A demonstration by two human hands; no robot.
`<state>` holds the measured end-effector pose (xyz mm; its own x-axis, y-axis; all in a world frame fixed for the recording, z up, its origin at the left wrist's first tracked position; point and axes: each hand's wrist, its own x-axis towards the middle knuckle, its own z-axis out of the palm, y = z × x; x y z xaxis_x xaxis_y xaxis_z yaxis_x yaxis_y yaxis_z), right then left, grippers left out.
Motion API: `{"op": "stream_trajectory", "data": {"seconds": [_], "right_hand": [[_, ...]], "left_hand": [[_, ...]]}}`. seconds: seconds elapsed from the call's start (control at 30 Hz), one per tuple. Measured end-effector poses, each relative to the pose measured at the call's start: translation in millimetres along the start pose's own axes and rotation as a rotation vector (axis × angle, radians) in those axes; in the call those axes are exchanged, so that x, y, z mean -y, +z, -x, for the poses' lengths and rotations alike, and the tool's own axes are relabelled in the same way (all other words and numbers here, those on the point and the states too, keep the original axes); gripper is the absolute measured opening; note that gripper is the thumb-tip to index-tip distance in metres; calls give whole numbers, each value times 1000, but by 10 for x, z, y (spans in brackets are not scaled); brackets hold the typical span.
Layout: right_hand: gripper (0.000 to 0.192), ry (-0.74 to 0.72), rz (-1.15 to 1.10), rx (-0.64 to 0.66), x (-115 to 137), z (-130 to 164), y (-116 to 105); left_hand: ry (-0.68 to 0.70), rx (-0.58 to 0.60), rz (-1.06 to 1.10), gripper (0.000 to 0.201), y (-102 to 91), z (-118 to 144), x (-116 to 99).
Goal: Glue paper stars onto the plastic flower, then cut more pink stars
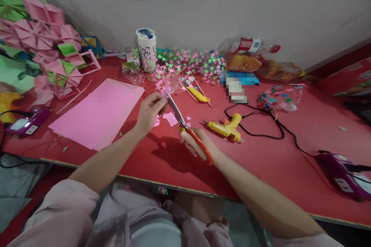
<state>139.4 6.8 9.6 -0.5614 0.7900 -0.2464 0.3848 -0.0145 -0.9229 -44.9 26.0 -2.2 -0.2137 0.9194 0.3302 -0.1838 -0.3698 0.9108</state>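
Between the fingertips of my left hand [151, 112] is a small piece of pink paper [164, 91]. My right hand [194, 142] grips a pair of scissors [177, 112] with red handles, their blades pointing up and left to the pink paper. Whether the blades touch the paper I cannot tell. Below the blades, pink paper scraps [170, 119] and a few small pink stars [188, 119] lie on the red table [156, 154]. Left of my left hand lie large pink paper sheets [97, 115].
A yellow glue gun [226, 128] lies to the right, near a black cord [269, 138] and a purple power strip [343, 173]. Behind are many pink and green stars [191, 61], a white tumbler [147, 50] and a plastic bottle [249, 46]. Pink paper models [43, 34] pile up at left.
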Motion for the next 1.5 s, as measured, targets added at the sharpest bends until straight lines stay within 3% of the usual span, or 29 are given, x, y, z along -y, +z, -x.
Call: {"op": "stream_trajectory", "data": {"seconds": [0.17,1.13,1.5], "right_hand": [[47,0,-7,35,-39,-10,16],[54,-21,29,-94,-49,-2,58],[52,6,27,-85,-29,-36,-14]], "left_hand": [[5,1,-17,28,2,4,8],[-23,0,22,27,-5,-5,-9],[-97,-169,95,9,-56,-96,-77]]}}
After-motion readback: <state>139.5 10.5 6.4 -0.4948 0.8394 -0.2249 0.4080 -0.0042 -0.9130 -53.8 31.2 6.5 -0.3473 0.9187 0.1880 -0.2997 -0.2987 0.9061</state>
